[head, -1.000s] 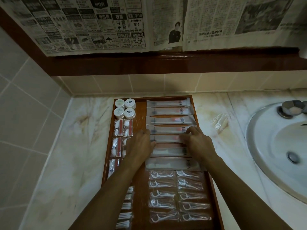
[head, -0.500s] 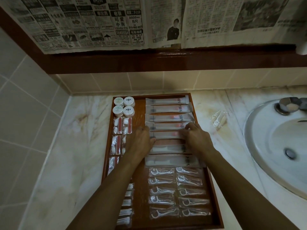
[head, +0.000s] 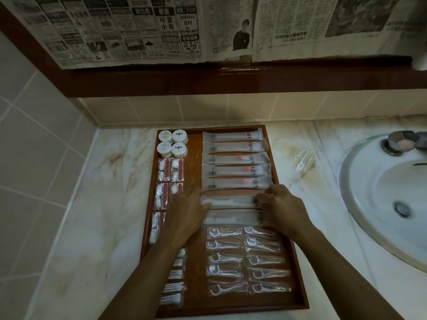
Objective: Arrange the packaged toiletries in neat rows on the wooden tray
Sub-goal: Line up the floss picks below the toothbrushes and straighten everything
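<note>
A wooden tray (head: 300, 302) lies on the marble counter. Long toothbrush packets (head: 233, 158) form a column at its upper right. Below them lie two columns of floss pick packets (head: 247, 262). Round white tubs (head: 172, 143) sit at the top left, with cotton packets (head: 171, 169) and swab packets (head: 173, 287) down the left side. My left hand (head: 187, 213) and right hand (head: 284, 206) pinch the two ends of one toothbrush packet (head: 231, 201) low in the column.
A loose clear packet (head: 302, 161) lies on the counter right of the tray. The white sink (head: 369, 204) and its tap (head: 402, 140) are at the far right. Tiled walls close in the left and back, with newspaper (head: 161, 28) hanging above.
Both hands have slid toward me down the toothbrush column, from a higher packet to a lower one. The packet they hold looks blurred.
</note>
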